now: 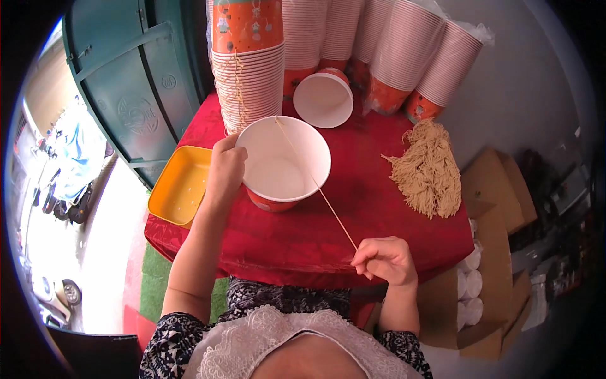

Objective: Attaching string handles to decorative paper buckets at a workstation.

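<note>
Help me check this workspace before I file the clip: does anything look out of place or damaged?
One white-lined bucket seems to lie on its side, mouth facing the camera, while the stacks behind it stand nested. Loose tan strands dangle down the tall left stack, apart from the main bundle. I see no clear damage.

Room lies between held tub [274, 180] and yarn [430, 170]; stacks [404, 47] block behind.

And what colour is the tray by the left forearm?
The tray is yellow; it shows best in the head view.
</note>
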`<state>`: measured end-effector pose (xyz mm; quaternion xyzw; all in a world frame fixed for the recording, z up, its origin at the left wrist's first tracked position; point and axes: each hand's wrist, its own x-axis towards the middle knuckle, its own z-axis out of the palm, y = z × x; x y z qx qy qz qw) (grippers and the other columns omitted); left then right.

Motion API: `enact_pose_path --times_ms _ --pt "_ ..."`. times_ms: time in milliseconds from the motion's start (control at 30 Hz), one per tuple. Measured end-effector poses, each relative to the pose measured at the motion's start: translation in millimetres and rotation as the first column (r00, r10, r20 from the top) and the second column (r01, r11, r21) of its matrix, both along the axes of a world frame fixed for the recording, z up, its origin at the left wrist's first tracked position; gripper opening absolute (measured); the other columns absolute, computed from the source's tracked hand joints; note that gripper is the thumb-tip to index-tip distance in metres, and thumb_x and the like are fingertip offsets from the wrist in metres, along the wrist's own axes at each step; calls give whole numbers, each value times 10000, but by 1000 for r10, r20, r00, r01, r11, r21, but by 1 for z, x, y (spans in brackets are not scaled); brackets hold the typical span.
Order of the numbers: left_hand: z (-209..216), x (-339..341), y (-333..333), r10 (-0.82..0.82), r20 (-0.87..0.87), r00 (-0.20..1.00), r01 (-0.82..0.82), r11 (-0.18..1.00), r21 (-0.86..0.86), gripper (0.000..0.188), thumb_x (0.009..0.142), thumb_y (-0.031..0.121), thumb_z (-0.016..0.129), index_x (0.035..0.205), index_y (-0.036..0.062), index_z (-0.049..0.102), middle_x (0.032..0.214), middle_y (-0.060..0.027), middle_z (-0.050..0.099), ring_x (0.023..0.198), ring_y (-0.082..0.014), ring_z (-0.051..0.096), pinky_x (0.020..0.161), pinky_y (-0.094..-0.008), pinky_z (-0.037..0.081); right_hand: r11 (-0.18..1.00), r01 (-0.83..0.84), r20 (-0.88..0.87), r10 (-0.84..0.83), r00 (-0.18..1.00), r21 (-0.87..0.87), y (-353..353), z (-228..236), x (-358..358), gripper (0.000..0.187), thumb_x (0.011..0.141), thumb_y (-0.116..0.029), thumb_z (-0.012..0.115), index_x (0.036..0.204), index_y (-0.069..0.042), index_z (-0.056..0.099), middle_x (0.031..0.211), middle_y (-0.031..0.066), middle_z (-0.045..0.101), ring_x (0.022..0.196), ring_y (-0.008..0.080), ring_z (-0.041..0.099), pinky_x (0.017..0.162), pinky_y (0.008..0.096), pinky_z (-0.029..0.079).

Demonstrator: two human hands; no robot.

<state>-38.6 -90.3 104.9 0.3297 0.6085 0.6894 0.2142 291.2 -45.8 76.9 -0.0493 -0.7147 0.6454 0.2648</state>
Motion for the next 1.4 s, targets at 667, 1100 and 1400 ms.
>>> enact_pose_path --times_ms 667,1100,1400 --pt "-6 92 -73 217 -863 456 57 961 272 254 765 130 689 999 60 617 1328 -193 476 1380 -478 232 1086 -556 245 808 -322 -657 -105 746 -494 -12 6 -73 277 944 -267 533 949 6 574 735 66 536 554 130 459 415 237 409" --pt "-8 100 -64 71 -866 495 213 956 201 184 701 0 724 820 45 591 1219 -190 554 1341 -508 297 1055 -590 283 856 438 -315 -511 800 -275 -27 -5 -73 222 939 -70 474 1059 43 622 1098 166 613 672 141 566 486 205 418" --pt "13 94 -73 -84 -901 425 240 970 22 170 702 -8 716 835 26 616 1258 -205 496 1346 -515 265 1055 -581 300 784 485 -290 -395 872 389 -38 6 -83 232 850 -5 647 1078 19 615 894 149 671 740 232 673 636 308 529"
